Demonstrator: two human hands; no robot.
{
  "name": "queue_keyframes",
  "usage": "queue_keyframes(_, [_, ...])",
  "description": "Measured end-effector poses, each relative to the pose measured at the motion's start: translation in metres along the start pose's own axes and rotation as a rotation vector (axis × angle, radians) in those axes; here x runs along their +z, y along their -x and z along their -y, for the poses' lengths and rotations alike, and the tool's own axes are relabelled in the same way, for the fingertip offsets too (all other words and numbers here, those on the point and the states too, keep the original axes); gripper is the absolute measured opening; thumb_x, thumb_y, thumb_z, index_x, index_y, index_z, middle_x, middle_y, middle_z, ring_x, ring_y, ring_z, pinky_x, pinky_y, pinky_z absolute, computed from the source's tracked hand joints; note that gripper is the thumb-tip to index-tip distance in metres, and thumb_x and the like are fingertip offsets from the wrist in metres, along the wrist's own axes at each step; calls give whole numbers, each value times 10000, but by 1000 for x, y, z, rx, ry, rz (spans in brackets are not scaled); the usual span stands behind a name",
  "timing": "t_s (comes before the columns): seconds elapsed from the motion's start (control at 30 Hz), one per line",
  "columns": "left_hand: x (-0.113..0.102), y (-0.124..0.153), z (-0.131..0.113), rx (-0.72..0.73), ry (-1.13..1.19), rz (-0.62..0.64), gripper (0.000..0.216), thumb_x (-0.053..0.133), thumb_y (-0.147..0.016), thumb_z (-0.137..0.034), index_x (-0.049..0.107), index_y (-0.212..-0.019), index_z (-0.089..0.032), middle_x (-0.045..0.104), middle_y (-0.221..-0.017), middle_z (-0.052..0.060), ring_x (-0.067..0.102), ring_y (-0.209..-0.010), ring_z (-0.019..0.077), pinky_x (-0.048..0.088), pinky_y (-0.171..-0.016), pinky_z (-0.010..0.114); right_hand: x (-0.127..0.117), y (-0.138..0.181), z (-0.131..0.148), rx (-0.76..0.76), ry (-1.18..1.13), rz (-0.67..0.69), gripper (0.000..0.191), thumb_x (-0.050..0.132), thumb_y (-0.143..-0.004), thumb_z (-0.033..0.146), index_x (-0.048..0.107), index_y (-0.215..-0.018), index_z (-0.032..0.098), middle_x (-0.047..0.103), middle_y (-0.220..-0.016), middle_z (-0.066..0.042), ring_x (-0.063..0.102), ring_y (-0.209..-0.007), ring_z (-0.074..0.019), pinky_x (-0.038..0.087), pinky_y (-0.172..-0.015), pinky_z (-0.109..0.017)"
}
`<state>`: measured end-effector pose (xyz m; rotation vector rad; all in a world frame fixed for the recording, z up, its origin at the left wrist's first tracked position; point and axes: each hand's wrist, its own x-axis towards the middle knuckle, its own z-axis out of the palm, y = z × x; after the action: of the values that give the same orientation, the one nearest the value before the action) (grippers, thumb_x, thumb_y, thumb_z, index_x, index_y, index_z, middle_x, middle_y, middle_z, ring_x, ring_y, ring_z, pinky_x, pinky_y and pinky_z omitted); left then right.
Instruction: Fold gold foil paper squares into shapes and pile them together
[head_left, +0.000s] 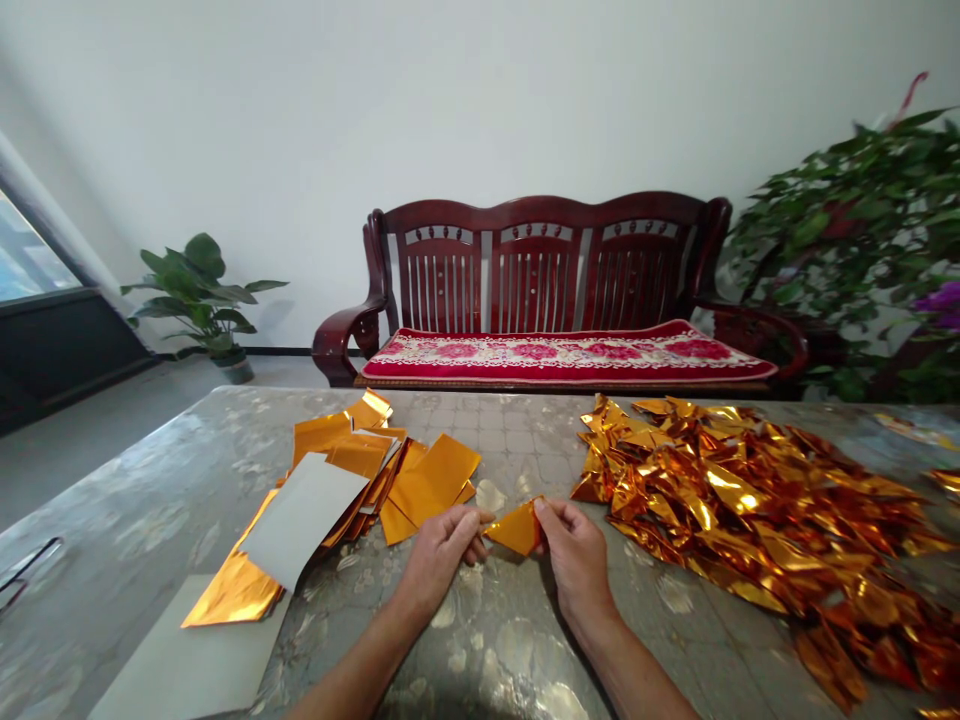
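Observation:
A small piece of gold foil paper, folded to a pointed shape, is held just above the table between my two hands. My left hand pinches its left tip with closed fingers. At the opposite end, the thumb and fingers of my right hand grip the paper's edge. Flat gold foil sheets lie in a loose stack to the left, beyond my left hand. Over on the right spreads a large heap of folded gold foil pieces.
A pale grey sheet lies on the left stack, and a larger pale card rests nearer. Dark-framed glasses seem to lie at the table's left edge. Behind the patterned table stand a wooden bench and potted plants.

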<state>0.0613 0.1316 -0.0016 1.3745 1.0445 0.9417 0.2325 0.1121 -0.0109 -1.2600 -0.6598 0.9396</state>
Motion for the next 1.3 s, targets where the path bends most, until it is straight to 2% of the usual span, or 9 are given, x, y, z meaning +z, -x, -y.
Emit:
queue_keyframes(0.17, [9, -2, 8, -12, -37, -97, 354, 678, -759, -409, 722, -963, -123, 697, -753, 37, 605, -613, 133, 472, -608, 241, 0, 0, -3, -38, 10, -21, 405, 757, -691, 539, 692, -772, 147, 656, -646, -14, 538, -517, -128, 424, -428, -218])
queue_keyframes(0.23, [12, -4, 10, -10, -31, -129, 327, 678, -745, -377, 713, -943, -120, 665, -700, 18, 576, -583, 122, 460, -585, 233, 0, 1, -5, -46, 14, -8, 406, 762, -686, 534, 698, -787, 146, 666, -660, -14, 552, -537, -132, 437, -446, -219])
queue_keyframes(0.4, [9, -8, 12, 51, -35, -195, 220, 652, -744, -333, 665, -844, -137, 505, -550, -60, 441, -487, 76, 332, -487, 184, -3, 1, -8, -52, 46, 73, 389, 793, -651, 495, 698, -807, 152, 684, -664, -17, 568, -547, -143, 460, -474, -234])
queue_keyframes(0.53, [9, -10, 12, 45, 18, -153, 213, 649, -746, -358, 629, -787, -150, 496, -560, -63, 412, -478, 67, 307, -471, 178, -3, 1, -5, -81, 105, 43, 364, 780, -655, 486, 698, -788, 157, 692, -658, -25, 581, -545, -155, 449, -467, -239])
queue_keyframes(0.67, [8, -10, 10, -11, 106, -88, 248, 663, -745, -381, 631, -826, -148, 472, -533, -76, 379, -441, 58, 272, -444, 177, -3, 1, -3, -102, 140, 25, 349, 772, -657, 479, 703, -778, 158, 698, -652, -33, 597, -543, -166, 423, -450, -238])
queue_keyframes(0.8, [0, -7, 5, -62, 200, 53, 256, 679, -756, -366, 659, -861, -135, 547, -574, -46, 468, -490, 64, 353, -513, 179, -4, -2, -7, -89, 115, 16, 360, 772, -660, 484, 702, -802, 161, 717, -685, -47, 627, -578, -181, 439, -467, -241])
queue_keyframes(0.93, [-9, -7, 5, -61, 253, 129, 236, 678, -768, -300, 702, -933, -134, 657, -689, 8, 574, -617, 86, 427, -636, 196, -5, -4, -10, -80, 91, 14, 356, 776, -656, 480, 699, -803, 165, 725, -703, -50, 638, -597, -183, 447, -478, -240])
queue_keyframes(1.1, [-9, -10, 8, -42, 268, 135, 313, 769, -726, -371, 733, -918, -126, 708, -728, 45, 597, -628, 99, 446, -646, 213, -5, -2, -7, -62, 92, 3, 374, 775, -644, 493, 694, -794, 161, 695, -643, -29, 569, -498, -146, 347, -392, -214])
queue_keyframes(1.3, [-6, -11, 9, -34, 219, 76, 330, 801, -683, -401, 744, -852, -124, 701, -665, 40, 579, -568, 101, 432, -592, 215, -4, 1, -3, -49, 90, 16, 395, 777, -642, 510, 691, -799, 158, 668, -610, -13, 507, -447, -117, 356, -385, -209])
